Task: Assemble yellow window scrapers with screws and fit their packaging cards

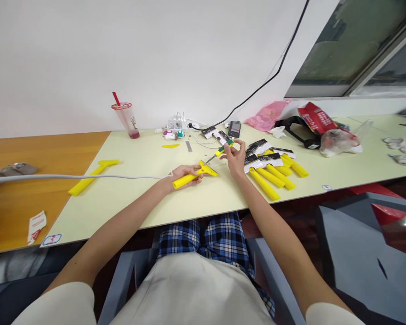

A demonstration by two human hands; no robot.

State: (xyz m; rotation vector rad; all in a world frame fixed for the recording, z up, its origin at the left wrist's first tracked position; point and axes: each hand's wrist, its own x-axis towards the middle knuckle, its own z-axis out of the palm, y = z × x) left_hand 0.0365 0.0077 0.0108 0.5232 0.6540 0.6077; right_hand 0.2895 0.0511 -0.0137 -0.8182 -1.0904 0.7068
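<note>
Scraper (193, 175), yellow, lies flat on the pale table (128, 198) just below the middle of the frame, handle running lower left and the wide head up right. The left hand (184, 174) is closed around the handle, pinning it to the tabletop. The right hand (236, 158) sits just right of that, fingers pinched together on a screwdriver (221, 151) with a yellow and green handle. The metal tip slants down left and meets the scraper's head, so far as one can tell at this size.

Only the one head view here, so that's all there is to go on.

Right of the right hand is a pile of scrapers (274, 169) with black and white card sleeves on their heads, fanned out toward the lower right. One more loose scraper, call it the spare (88, 177), lies well off to the left, near where the pale top meets the wooden bench (20, 203). A grey cable (71, 177) runs in from the left edge to about the left wrist.

Up at the back by the wall stands a cup (126, 118) with a red straw and a pink dreg at the bottom. A black cord (277, 67) climbs to the upper right, and a pink bag (267, 115) sits right of centre at the back.
</note>
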